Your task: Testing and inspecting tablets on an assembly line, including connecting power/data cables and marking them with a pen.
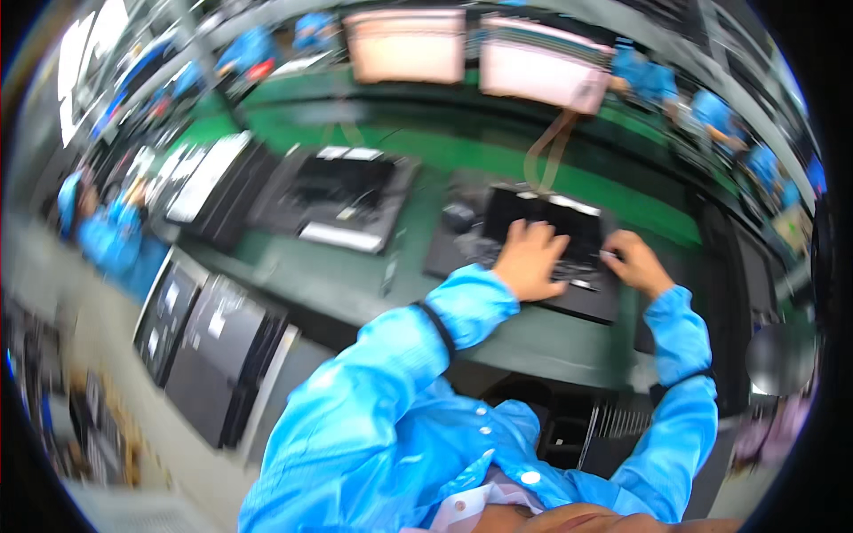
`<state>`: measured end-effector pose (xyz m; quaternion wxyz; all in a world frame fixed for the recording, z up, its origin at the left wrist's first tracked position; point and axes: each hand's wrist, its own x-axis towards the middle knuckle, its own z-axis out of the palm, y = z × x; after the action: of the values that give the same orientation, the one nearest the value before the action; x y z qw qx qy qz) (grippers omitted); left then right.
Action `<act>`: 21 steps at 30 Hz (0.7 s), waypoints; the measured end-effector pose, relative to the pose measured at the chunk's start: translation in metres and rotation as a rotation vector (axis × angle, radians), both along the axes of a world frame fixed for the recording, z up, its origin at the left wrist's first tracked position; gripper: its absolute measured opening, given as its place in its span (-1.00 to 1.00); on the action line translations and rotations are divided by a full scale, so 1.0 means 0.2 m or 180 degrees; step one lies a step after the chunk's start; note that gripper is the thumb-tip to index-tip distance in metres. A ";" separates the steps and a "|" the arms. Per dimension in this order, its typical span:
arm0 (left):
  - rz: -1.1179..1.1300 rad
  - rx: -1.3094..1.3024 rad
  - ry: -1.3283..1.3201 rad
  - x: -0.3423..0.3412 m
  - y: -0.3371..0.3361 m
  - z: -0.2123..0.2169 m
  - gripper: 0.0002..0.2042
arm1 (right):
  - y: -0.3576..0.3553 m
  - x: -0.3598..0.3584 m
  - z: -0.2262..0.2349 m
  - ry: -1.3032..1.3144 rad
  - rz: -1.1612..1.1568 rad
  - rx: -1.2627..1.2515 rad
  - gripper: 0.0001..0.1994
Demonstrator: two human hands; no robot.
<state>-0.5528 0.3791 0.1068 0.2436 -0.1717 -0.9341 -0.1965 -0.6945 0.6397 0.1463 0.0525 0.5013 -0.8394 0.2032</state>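
Observation:
A black flat glossy panel (577, 231) with a white strip along its far edge lies on a dark pad (586, 304) in front of me. My left hand (530, 260) rests over the panel's near left part, fingers spread and palm down. At the panel's right edge is my right hand (637, 262), its fingers curled and pinched together. Whatever they may hold there is too small and blurred to make out. Crumpled clear film seems to lie on the panel around my left hand.
Another dark pad (391, 226) with a black panel (342, 185) lies to the left. Beyond it leans a stack of dark trays (233, 195). Two lit monitors (407, 44) hang across the green bench (426, 133). A cart of dark panels (213, 355) stands lower left. Co-workers (115, 235) in blue sit around.

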 end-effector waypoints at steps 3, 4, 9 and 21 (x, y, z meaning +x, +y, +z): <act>0.0026 0.0215 0.0864 0.01 0.01 -0.02 -0.26 | 0.01 -0.04 0.05 -0.1090 -0.0266 0.0100 -0.88; 0.0093 0.0107 0.0859 0.01 0.01 -0.02 -0.31 | 0.00 -0.05 0.07 -0.1273 -0.0151 0.0015 -0.88; 0.0320 -0.0638 0.1339 0.13 -0.04 0.10 -0.71 | 0.00 0.05 0.24 -0.1044 -0.0547 -0.0285 -0.82; 0.2862 0.4709 0.1438 2.55 -1.37 0.28 -0.64 | -0.54 0.39 0.31 0.0172 -0.0245 -0.1486 -0.63</act>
<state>-0.0424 0.1048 0.1621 0.5242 0.3771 -0.4772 -0.5961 -0.6174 0.5311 0.2083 0.1972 0.4485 -0.7864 0.3762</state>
